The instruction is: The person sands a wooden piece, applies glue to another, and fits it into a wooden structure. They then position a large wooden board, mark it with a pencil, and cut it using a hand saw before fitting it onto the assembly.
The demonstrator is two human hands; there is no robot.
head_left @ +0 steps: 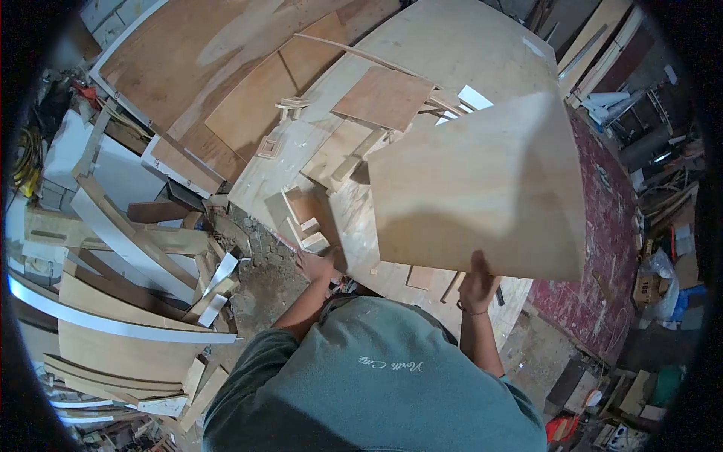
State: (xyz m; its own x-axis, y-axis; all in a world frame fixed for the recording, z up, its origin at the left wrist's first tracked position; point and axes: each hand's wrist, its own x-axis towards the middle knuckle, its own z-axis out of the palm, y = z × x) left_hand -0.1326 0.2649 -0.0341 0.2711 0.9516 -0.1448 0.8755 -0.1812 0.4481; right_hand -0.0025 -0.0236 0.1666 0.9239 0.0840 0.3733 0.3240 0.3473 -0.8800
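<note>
A large pale plywood panel (474, 188) is tilted above the workbench (354, 211). At its lower edge, my right hand (478, 285) is closed on the panel, thumb on its upper face. My left hand (315, 266) is at the near end of an open wooden box (310, 215) with small blocks inside; its fingers are partly hidden, and its grip is unclear. A reddish plywood piece (384, 98) lies beyond the box, partly over other boards. Below the panel, a small wood piece (420, 277) rests near the bench's front edge.
Curved boards and offcuts (128, 301) are piled at the left. Large brown sheets (226, 68) lie at the back left. A worn red surface (602, 248) is on the right, beside shelves of clutter. Rubble covers the floor at the left.
</note>
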